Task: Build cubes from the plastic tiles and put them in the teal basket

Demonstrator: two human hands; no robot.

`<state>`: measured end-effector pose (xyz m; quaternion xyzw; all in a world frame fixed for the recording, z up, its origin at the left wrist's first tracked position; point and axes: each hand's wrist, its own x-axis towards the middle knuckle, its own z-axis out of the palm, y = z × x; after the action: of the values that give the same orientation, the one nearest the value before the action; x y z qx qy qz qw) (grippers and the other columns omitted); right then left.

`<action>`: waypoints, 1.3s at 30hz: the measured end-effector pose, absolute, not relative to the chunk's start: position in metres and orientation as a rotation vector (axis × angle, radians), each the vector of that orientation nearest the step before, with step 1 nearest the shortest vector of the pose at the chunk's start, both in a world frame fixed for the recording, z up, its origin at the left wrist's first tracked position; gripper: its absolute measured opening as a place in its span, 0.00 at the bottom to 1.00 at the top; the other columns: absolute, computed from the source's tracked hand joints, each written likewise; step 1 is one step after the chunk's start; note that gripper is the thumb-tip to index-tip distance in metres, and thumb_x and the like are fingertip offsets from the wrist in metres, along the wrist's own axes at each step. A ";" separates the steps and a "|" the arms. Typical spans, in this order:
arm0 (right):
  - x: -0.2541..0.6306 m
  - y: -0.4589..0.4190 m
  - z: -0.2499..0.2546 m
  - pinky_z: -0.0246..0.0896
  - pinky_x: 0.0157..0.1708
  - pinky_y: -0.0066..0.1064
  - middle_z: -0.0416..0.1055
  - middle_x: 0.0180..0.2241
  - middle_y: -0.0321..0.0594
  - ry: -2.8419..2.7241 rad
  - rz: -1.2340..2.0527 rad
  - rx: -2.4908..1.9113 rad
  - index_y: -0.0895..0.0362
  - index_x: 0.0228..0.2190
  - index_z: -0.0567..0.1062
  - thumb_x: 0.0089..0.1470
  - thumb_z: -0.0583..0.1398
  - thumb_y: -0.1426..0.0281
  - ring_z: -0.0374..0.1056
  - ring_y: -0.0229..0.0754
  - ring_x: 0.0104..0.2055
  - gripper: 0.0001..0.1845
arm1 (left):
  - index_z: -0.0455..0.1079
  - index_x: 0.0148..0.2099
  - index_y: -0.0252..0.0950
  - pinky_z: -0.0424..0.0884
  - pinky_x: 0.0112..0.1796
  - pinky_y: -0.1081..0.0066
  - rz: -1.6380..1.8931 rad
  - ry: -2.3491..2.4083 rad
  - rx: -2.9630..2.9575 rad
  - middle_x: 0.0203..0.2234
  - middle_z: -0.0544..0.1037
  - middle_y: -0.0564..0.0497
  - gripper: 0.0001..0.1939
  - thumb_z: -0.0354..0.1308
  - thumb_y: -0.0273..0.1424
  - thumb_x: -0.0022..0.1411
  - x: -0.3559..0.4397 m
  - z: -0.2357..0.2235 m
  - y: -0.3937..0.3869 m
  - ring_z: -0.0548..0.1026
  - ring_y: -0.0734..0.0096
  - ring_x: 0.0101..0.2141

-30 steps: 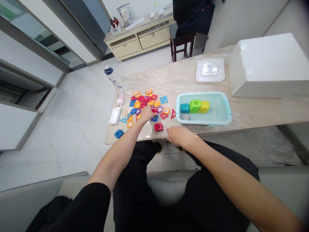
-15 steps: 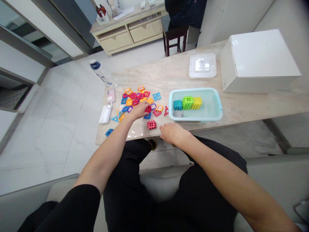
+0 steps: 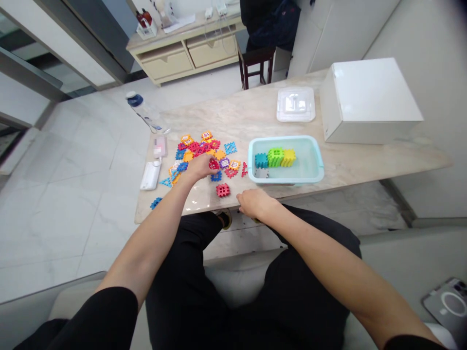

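Note:
Fingers of my left hand (image 3: 200, 166) are closed on a red building tile (image 3: 214, 166) with toothed edges, at the near right side of a pile. Just past it lie a purple window tile (image 3: 224, 163) and an orange window tile (image 3: 234, 165). A blue tile (image 3: 216, 176) lies partly below the held one. Nearer the table's front edge sits a stack of red window tiles (image 3: 223, 190). My right hand (image 3: 252, 202) rests at that edge, right of the stack, with its fingers curled in; I see nothing in it.
A light-blue bin (image 3: 316, 160) holds teal tiles (image 3: 261, 160), green tiles (image 3: 275, 157), yellow tiles (image 3: 288, 158) and grey ones. Behind it are a clear lid (image 3: 296, 104) and a white box (image 3: 375, 92). A water bottle (image 3: 148, 114) and white device (image 3: 150, 175) stand left.
The view has shifted slightly, so the table appears a little further left. My left hand stays at the pile, and the red tile in its fingers shows more clearly. My right hand keeps its place.

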<state>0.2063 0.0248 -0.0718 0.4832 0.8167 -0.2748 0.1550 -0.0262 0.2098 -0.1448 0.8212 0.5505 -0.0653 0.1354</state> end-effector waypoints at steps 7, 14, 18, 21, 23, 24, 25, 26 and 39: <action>0.214 0.044 -0.055 0.75 0.57 0.43 0.85 0.54 0.52 2.587 -0.805 1.889 0.56 0.58 0.83 0.76 0.59 0.66 0.82 0.56 0.57 0.18 | 0.82 0.53 0.34 0.81 0.50 0.59 0.626 1.284 1.619 0.48 0.87 0.40 0.28 0.77 0.49 0.60 -0.010 -0.065 0.169 0.84 0.61 0.45; 0.221 0.052 -0.032 0.71 0.68 0.51 0.71 0.72 0.52 3.257 -0.851 2.057 0.51 0.75 0.68 0.69 0.69 0.59 0.70 0.56 0.71 0.39 | 0.84 0.51 0.36 0.80 0.48 0.64 0.799 1.029 1.317 0.45 0.87 0.44 0.27 0.79 0.50 0.60 -0.011 -0.019 0.093 0.84 0.63 0.44; 0.217 0.049 -0.027 0.63 0.75 0.54 0.68 0.75 0.49 3.346 -0.834 1.660 0.49 0.75 0.69 0.67 0.72 0.56 0.65 0.57 0.77 0.41 | 0.86 0.54 0.36 0.80 0.50 0.63 0.836 0.981 1.334 0.47 0.88 0.43 0.27 0.79 0.48 0.60 -0.017 -0.020 0.077 0.84 0.62 0.43; 0.208 0.048 -0.028 0.64 0.74 0.53 0.74 0.71 0.51 3.360 -0.756 1.678 0.52 0.75 0.70 0.71 0.69 0.56 0.68 0.56 0.74 0.38 | 0.86 0.54 0.36 0.80 0.51 0.62 0.858 0.940 1.305 0.48 0.89 0.43 0.27 0.80 0.47 0.59 -0.020 -0.023 0.077 0.85 0.61 0.45; 0.202 0.048 -0.027 0.66 0.73 0.52 0.75 0.70 0.51 3.347 -0.709 1.727 0.52 0.74 0.72 0.72 0.67 0.57 0.70 0.56 0.73 0.34 | 0.86 0.54 0.36 0.80 0.51 0.62 0.872 0.908 1.266 0.50 0.89 0.42 0.28 0.81 0.47 0.58 -0.021 -0.025 0.077 0.86 0.59 0.47; 0.200 0.048 -0.026 0.66 0.72 0.52 0.76 0.70 0.51 3.328 -0.699 1.750 0.51 0.73 0.72 0.72 0.67 0.57 0.71 0.56 0.72 0.34 | 0.85 0.54 0.37 0.81 0.52 0.62 0.876 0.892 1.248 0.50 0.89 0.42 0.28 0.82 0.47 0.57 -0.022 -0.025 0.077 0.86 0.58 0.48; 0.199 0.048 -0.025 0.66 0.72 0.53 0.76 0.70 0.50 3.307 -0.698 1.767 0.50 0.73 0.73 0.72 0.68 0.58 0.71 0.56 0.72 0.34 | 0.85 0.55 0.37 0.81 0.52 0.62 0.879 0.877 1.234 0.51 0.89 0.41 0.29 0.82 0.47 0.57 -0.023 -0.026 0.077 0.86 0.58 0.49; 0.198 0.048 -0.023 0.67 0.72 0.52 0.76 0.69 0.50 3.293 -0.703 1.777 0.50 0.73 0.73 0.71 0.69 0.58 0.72 0.57 0.72 0.34 | 0.85 0.55 0.37 0.81 0.52 0.61 0.879 0.867 1.223 0.51 0.89 0.41 0.30 0.83 0.48 0.56 -0.024 -0.026 0.077 0.86 0.57 0.50; 0.197 0.049 -0.024 0.70 0.69 0.50 0.80 0.65 0.50 3.325 -0.738 1.736 0.51 0.71 0.75 0.70 0.69 0.57 0.75 0.56 0.68 0.33 | 0.87 0.55 0.35 0.83 0.52 0.58 0.849 0.899 1.190 0.51 0.89 0.38 0.31 0.84 0.46 0.54 -0.027 -0.025 0.075 0.87 0.49 0.52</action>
<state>0.1969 0.0488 -0.0239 0.4281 0.8197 -0.1820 -0.3341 -0.0266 0.0745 -0.0250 0.5246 0.3962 0.3742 0.6541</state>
